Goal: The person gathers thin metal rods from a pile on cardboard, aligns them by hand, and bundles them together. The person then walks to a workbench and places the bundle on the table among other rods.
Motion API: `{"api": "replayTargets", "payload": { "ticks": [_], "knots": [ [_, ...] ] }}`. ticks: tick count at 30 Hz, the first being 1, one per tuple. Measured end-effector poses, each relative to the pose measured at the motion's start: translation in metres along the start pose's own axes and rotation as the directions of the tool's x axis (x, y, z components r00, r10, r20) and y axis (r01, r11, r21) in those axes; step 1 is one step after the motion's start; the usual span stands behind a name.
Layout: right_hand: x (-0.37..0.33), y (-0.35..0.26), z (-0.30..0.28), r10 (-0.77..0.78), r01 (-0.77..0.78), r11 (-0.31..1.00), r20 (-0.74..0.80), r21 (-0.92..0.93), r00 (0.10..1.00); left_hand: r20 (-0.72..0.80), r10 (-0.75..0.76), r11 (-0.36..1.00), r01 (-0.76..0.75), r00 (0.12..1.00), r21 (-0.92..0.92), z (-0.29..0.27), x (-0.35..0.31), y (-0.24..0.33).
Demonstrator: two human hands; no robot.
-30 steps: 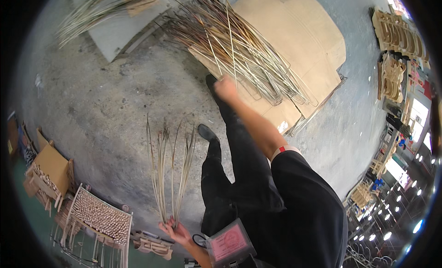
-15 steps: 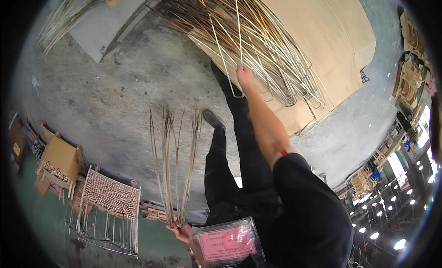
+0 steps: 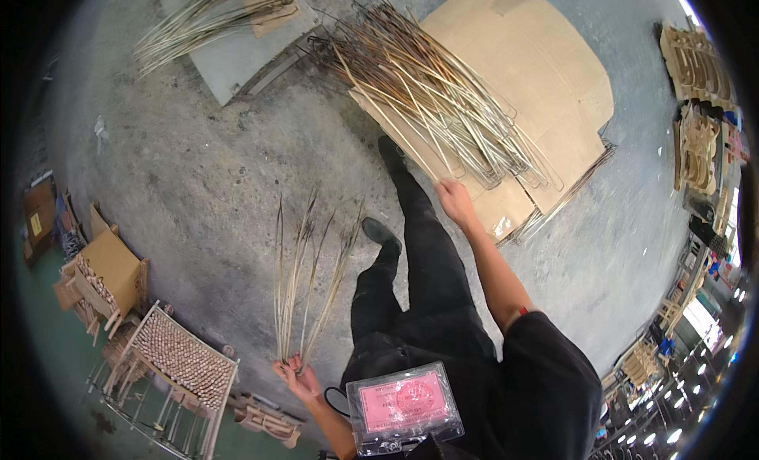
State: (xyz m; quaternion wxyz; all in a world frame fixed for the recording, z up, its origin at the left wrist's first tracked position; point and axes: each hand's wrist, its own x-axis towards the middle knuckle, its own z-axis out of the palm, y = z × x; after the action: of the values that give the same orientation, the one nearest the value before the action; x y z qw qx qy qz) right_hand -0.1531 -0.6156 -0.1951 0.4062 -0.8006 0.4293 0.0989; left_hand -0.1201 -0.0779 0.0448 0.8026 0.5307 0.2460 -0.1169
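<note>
Low at the left, my left hand (image 3: 299, 377) is closed round the lower ends of a bunch of thin metal rods (image 3: 294, 294). The rods fan upward, and their tips are dark. My right hand (image 3: 453, 197) grips the near end of a long, pale bent rod (image 3: 395, 136), which slants away up to the left along the pile's edge. Beyond it lies a big pile of long bent metal rods (image 3: 451, 96), brown and dark at the far end, pale with looped ends toward me.
Flattened cardboard (image 3: 553, 73) lies under the pile. Another rod bundle (image 3: 205, 25) rests on a grey board (image 3: 245, 57) at the far left. A metal rack of round wooden pieces (image 3: 178, 357) and a cardboard box (image 3: 115, 270) stand at the lower left. Wooden parts (image 3: 700, 152) line the right.
My right hand has come nearer to me, and the rod in it now slants lower along the pile. The left hand still holds its bunch, and the whole view has shifted.
</note>
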Motion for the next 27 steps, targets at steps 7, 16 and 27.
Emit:
{"api": "replayTargets", "payload": {
  "ticks": [7, 16, 27],
  "knots": [
    [-0.029, -0.073, 0.008, -0.418, 0.349, 0.808, -0.043, -0.474, 0.908, 0.023, 0.074, 0.997, -0.075, 0.997, 0.029, -0.064, -0.020, 0.002],
    [-0.351, -0.106, -0.276, -0.445, 0.374, 0.769, -0.014, -0.518, 0.896, -0.051, 0.157, 0.988, -0.156, 0.986, 0.015, -0.108, -0.026, 0.005],
    [0.030, -0.253, -0.415, -0.609, 0.751, 0.188, -0.525, 0.633, 0.595, -0.135, 0.148, 0.988, -0.153, 0.980, -0.026, -0.080, -0.018, 0.008]
  ]
}}
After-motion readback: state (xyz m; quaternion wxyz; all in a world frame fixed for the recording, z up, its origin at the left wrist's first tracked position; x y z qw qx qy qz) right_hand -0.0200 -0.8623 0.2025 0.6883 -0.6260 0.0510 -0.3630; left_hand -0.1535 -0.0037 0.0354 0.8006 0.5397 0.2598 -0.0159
